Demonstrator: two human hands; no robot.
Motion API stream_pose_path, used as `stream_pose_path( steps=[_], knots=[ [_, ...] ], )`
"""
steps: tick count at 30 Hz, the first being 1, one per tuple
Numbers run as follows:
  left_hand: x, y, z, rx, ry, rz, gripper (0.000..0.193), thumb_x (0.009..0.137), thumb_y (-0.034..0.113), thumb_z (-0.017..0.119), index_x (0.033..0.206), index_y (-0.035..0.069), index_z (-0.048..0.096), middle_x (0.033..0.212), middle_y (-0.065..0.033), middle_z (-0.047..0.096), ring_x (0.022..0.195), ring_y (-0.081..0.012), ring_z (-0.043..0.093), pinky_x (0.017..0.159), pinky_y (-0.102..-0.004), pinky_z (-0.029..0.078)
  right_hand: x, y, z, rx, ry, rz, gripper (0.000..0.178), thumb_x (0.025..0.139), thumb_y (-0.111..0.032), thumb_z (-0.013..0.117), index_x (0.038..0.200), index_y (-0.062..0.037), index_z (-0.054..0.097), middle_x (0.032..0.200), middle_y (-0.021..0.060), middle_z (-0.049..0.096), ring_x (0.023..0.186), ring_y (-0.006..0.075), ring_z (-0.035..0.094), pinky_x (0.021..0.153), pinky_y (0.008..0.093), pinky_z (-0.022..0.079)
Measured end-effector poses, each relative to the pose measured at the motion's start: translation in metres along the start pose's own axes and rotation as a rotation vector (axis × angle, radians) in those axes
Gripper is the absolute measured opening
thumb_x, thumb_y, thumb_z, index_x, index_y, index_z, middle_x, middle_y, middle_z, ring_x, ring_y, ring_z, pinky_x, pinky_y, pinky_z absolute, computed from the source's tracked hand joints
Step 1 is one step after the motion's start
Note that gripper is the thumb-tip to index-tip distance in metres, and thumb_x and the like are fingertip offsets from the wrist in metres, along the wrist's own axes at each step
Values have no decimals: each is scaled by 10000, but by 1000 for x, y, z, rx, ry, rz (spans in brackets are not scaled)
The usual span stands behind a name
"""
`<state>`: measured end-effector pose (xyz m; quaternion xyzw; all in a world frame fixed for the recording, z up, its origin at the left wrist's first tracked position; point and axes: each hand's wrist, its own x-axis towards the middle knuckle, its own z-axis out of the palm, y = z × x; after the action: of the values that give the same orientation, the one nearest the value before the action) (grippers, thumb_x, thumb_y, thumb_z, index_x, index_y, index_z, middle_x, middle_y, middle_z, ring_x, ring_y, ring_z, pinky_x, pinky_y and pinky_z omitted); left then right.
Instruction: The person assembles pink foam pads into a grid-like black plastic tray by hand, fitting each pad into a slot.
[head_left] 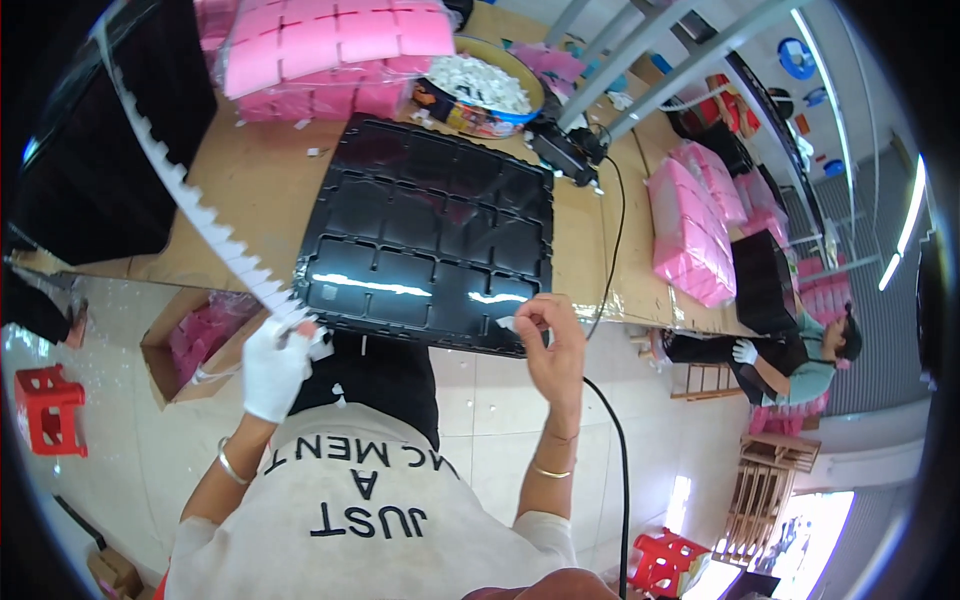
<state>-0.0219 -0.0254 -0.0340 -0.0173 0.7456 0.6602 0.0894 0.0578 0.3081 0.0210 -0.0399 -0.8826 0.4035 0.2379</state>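
Note:
A black plastic tray (425,225), divided into shallow compartments, lies on the cardboard-covered table in front of me. My left hand (277,370), in a white glove, is closed on the end of a long white strip with tabs along its edge (195,210). The strip runs up and away past the tray's left side. Over the tray's near right corner, the fingers of my bare right hand (552,345) pinch a small white piece (508,323). That piece is at the tray's surface; whether it sticks there I cannot tell.
Pink foam stacks (335,45) and a round tub of white scraps (480,85) stand behind the tray. A black device (562,153) with a cable (622,230) sits right of it. Wrapped pink packs (690,230) and a co-worker (800,365) are farther right. An open carton (195,345) stands below left.

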Motion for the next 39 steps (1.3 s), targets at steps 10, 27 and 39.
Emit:
stream_pose_path(
  steps=[10,27,39],
  knots=[
    [-13,-23,-8,59,77,-14,100,947,95,714,1012,19,720,801,21,680,595,-19,505,514,-203,384,15,39,-33,-177,-313,-15,96,811,25,724,882,-10,669,1019,118,569,971,309,587,829,377,491],
    [8,1,25,23,-40,-117,155,940,115,749,1022,-13,721,865,-39,739,618,-48,572,528,-211,440,20,50,-17,-419,-312,-108,62,851,-42,710,898,-45,670,836,103,622,769,315,637,679,413,515],
    [14,5,28,-108,-90,-104,163,946,101,731,1019,-45,725,835,-69,715,582,-85,569,509,-222,419,19,47,-16,-373,-326,-106,68,865,-35,702,924,-28,669,880,117,616,808,325,640,707,415,531]
  ],
)
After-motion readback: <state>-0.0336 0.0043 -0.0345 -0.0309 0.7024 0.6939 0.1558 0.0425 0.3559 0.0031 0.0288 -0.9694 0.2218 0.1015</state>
